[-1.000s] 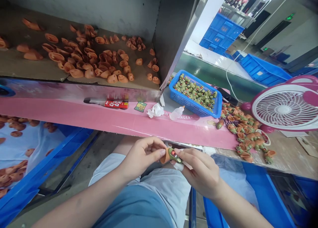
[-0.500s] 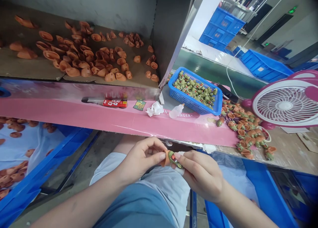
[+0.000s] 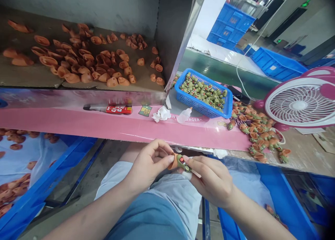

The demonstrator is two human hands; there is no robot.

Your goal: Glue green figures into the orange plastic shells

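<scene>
Since the earlier frame the view has drifted, so the blue plastic basket (image 3: 193, 102) and everything around it sit higher and further left in the picture, and the two hands have shifted only slightly. A few orange pieces (image 3: 272, 212) now show in a blue bin (image 3: 285, 198) at lower right, well below and to the right of the basket.

The left hand (image 3: 149, 166) and right hand (image 3: 209, 177) are together, well below and in front of the basket, clamped on one orange-and-green toy piece (image 3: 180, 162). The left thumb presses the orange shell, while the right thumb and forefinger pinch the green part, which shows a red dot.

The one basket is packed with green toy parts (image 3: 202, 92), too many to count. Just right of it lies a loose heap of dozens of assembled orange-and-green pieces (image 3: 258, 139), beside one pink-and-white desk fan (image 3: 298, 105).

Left of the basket, a cardboard-lined shelf (image 3: 26, 70) holds dozens of empty orange shells (image 3: 86, 65). Just below the basket, a pink board (image 3: 78, 123) carries one plastic squeeze bottle (image 3: 184, 116) and one crumpled tissue (image 3: 161, 113). Far left and below, a blue crate (image 3: 44, 177) lined with plastic holds more orange shells (image 3: 15, 163).
</scene>
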